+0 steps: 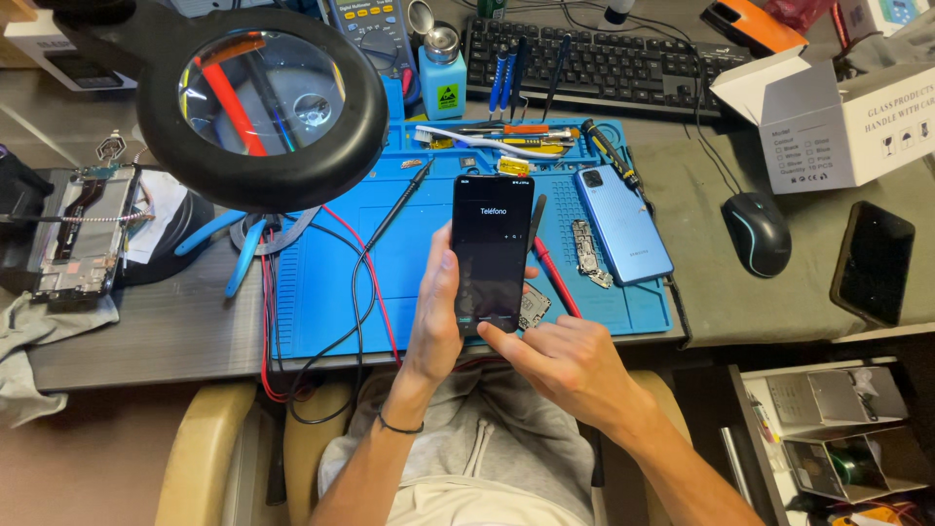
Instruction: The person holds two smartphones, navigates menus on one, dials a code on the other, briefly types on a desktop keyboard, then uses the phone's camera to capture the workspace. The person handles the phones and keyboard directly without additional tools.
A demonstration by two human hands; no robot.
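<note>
Here, the left hand [435, 317] grips a slim black smartphone with a lit dark screen [492, 248], holding it upright over the near edge of the blue silicone repair mat [321, 292] that covers the middle of the bench. The fingers wrap the phone's left edge, closed firmly on its lower half. The right hand [565, 360] comes in from the near right, its forefinger stretched out and touching the bottom of the screen; the other fingers look curled under, though the angle makes that hard to confirm.

On the mat's right side lies a light blue phone back cover [623, 224], with a small metal frame piece [590, 251] just beside it. Red and black probe leads [365, 282] trail across the mat's left half toward the near edge. A round black magnifier lamp [261, 107] hangs over the mat's far left corner. Beyond the mat's far edge sits a black keyboard [604, 68], and a black computer mouse [758, 234] rests on the grey cloth to the right. A white cardboard box [828, 127] stands open at the bench's far right corner.
</note>
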